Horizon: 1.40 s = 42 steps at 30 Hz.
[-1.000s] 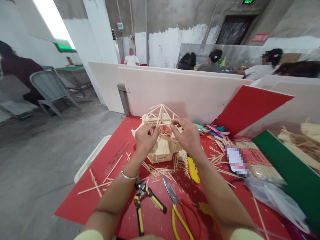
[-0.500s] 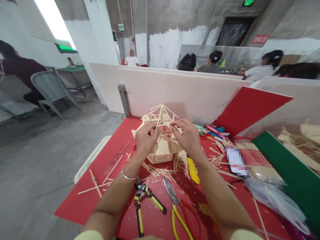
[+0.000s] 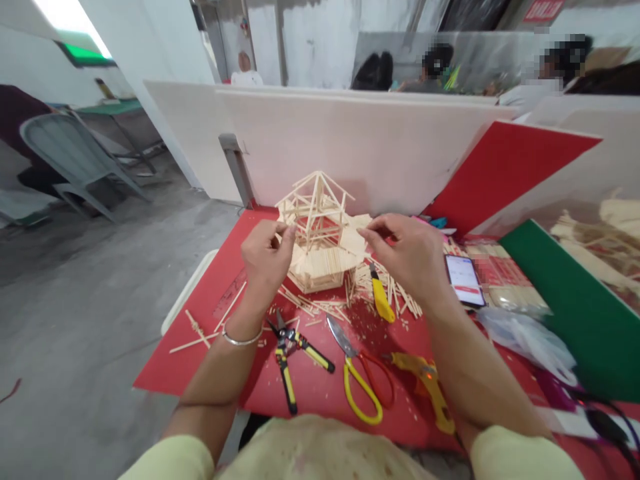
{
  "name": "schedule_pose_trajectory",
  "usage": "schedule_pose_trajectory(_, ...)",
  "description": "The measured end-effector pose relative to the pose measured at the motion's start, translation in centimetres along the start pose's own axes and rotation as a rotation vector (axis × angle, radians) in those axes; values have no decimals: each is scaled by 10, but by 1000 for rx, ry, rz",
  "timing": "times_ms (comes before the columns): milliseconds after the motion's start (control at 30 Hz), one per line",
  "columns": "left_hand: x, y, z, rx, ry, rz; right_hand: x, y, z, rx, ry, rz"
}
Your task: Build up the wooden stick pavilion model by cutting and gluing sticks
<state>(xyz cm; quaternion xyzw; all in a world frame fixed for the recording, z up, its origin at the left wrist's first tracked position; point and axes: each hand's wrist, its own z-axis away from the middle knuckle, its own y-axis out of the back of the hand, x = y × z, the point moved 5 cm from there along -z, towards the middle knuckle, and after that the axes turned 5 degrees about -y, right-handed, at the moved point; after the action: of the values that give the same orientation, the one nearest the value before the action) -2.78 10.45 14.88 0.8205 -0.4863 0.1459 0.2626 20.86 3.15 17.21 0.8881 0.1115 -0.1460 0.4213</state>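
Observation:
A small pavilion-like model of thin wooden sticks point(image 3: 320, 230), with a pointed roof frame, stands on the red board point(image 3: 200, 353). At its left side is my left hand point(image 3: 267, 257), thumb and forefinger pinched together. To its right, my right hand point(image 3: 405, 253) is also pinched; whether a stick is in either pinch I cannot make out. Loose wooden sticks point(image 3: 315, 305) lie in front of the model. A yellow utility knife point(image 3: 383, 303) rests below my right hand. Nearer me lie wire strippers point(image 3: 293, 353), scissors point(image 3: 357, 367) with red and yellow handles, and a yellow glue gun point(image 3: 427, 383).
A white panel point(image 3: 320, 133) rises behind the model. On the right are a phone point(image 3: 465, 280), packs of sticks point(image 3: 515, 280), a plastic bag point(image 3: 530, 337) and a green board point(image 3: 565, 307). A grey chair point(image 3: 80, 157) stands at far left. Other people sit beyond the panel.
My hands have moved apart, from close together in front of the roof frame to either side of the model. The view has tilted downward, showing more of the glue gun and my shirt.

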Motion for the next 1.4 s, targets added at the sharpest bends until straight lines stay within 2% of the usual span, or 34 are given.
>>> schedule_pose_trajectory(100,-9,10,23,-53,35,-20,-7,16,34,-39,-57,42)
schedule_pose_trajectory(200,-19,6,57,-197,73,17,-15,12,77,-167,-102,-3)
schedule_pose_trajectory(333,-32,-9,97,-346,132,110,-10,-22,133,-427,-241,14)
schedule_pose_trajectory(433,-47,-21,116,-393,197,168,2,-51,163,-620,-346,213)
schedule_pose_trajectory(500,-58,-28,126,-391,259,161,9,-65,173,-690,-388,343)
schedule_pose_trajectory(633,-68,-36,142,-419,322,154,15,-87,174,-753,-406,454)
schedule_pose_trajectory(967,-58,-41,164,-545,296,206,27,-139,166,-781,-352,502)
schedule_pose_trajectory(1067,-56,-40,161,-539,288,207,34,-140,168,-794,-345,500)
schedule_pose_trajectory(1200,-58,-34,156,-502,353,145,35,-128,167,-794,-345,502)
schedule_pose_trajectory(1300,-66,-30,155,-432,448,122,27,-117,160,-756,-342,501)
schedule_pose_trajectory(1400,-78,-27,156,-336,531,146,13,-120,154,-773,-284,432)
